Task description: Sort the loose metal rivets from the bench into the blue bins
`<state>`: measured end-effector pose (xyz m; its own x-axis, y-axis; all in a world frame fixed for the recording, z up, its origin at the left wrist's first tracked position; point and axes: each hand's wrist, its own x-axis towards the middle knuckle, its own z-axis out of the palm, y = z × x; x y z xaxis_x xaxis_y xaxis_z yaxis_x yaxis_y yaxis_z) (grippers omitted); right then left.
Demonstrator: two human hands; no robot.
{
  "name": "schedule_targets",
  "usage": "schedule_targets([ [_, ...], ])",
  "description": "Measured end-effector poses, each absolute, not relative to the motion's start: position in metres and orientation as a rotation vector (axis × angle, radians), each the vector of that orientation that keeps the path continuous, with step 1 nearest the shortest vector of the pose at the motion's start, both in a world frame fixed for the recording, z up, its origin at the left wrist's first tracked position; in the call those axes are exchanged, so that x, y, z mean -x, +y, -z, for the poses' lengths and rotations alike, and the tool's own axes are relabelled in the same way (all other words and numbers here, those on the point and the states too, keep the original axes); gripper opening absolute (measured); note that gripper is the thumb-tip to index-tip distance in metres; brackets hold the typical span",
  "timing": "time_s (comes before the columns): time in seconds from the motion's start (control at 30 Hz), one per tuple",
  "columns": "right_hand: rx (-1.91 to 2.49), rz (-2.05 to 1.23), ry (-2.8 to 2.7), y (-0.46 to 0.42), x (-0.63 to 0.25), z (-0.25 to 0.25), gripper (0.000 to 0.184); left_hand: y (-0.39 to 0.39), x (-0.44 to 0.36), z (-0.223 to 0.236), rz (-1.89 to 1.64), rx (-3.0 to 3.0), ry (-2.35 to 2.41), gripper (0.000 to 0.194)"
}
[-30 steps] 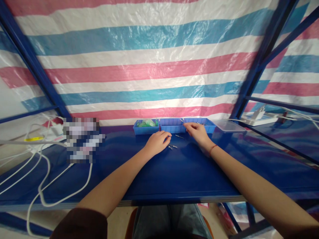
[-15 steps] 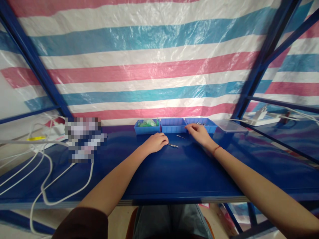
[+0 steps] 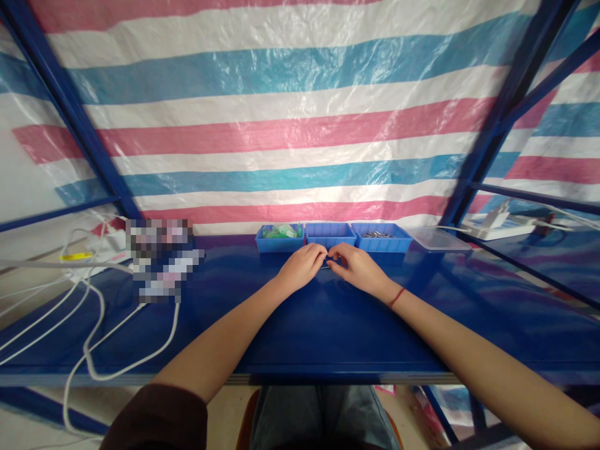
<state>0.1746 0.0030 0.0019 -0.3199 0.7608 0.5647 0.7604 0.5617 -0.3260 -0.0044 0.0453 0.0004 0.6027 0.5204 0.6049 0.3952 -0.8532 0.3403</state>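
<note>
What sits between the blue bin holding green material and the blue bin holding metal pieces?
In the head view, a third blue bin stands between them, in the same row, beyond the left hand and right hand.

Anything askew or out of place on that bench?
One thing: a white cable at left droops over the front edge of the blue table, where it might snag. The three blue bins stand in line.

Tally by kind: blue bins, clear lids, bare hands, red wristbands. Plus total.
Blue bins: 3 (left bin, middle bin, right bin)
Clear lid: 1
Bare hands: 2 (left hand, right hand)
Red wristband: 1
Total: 7, leaving out the small metal pieces, too jumbled to count.
</note>
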Motion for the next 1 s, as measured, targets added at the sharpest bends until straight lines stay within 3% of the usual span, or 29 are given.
schedule_targets([
  [0.17, 1.095, -0.133, -2.085, 0.0035, -0.1749, -0.0047, 0.023, 0.0425, -0.0019, 0.0033, -1.307, -2.379, 0.795, 0.02],
  [0.4, 1.072, -0.306, -1.998, 0.0027, -0.171, -0.0067, 0.034, 0.0436, -0.0045, 0.0069, -1.293, -2.173, 0.77, 0.017],
  [0.7, 1.113, -1.102, -1.624, 0.0059, -0.1694, -0.0008, 0.038, 0.0416, -0.002, 0.003, -1.412, -2.175, 0.816, 0.017],
  [0.83, 1.061, -1.134, -1.489, 0.0023, -0.1687, -0.0049, 0.036, 0.0404, -0.0022, 0.0023, -1.401, -2.167, 0.79, 0.017],
  [1.0, 1.004, -0.942, -1.458, 0.0026, -0.1686, -0.0099, 0.037, 0.0411, -0.0029, 0.0031, -1.389, -2.147, 0.811, 0.017],
])
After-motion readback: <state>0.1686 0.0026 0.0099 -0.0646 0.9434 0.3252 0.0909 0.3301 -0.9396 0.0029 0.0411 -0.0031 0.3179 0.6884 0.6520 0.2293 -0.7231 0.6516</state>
